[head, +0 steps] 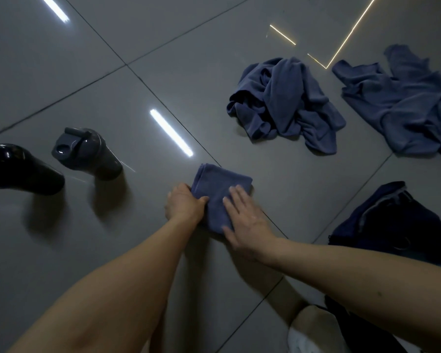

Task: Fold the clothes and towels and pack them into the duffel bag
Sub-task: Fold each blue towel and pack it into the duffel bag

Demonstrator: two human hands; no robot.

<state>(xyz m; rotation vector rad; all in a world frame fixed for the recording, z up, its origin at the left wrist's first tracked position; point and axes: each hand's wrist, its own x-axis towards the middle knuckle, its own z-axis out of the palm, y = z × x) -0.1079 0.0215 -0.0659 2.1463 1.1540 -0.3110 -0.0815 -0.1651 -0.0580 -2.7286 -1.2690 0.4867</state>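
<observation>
Grey glossy floor tiles (163, 59) carry everything. Folded towel (222, 184), a small blue square, lies flat on the floor right in front of the person, between both hands. Left hand (183, 206) pinches its left edge: thumb on top, other fingers curled out of sight at the cloth edge. Right hand (248, 221) lies flat on top, fingers (233, 200) straight and spread, pressing down.

Towel looks light, soft and floppy, not slippery. The layers will likely flop open unless it is taken along the folded edge or scooped from underneath.

Back right sits a crumpled blue garment (283, 105). Just beside it, apart, is a second blue cloth (397, 103), loosely spread and cut off by the frame. Neither is folded.

Dark duffel bag (392, 220) sits near right, partly cropped and too dark to tell whether its mouth is open.

Far left stand a grey bottle (87, 154) and a black bottle (18, 169), the black one clipped by the frame edge.
</observation>
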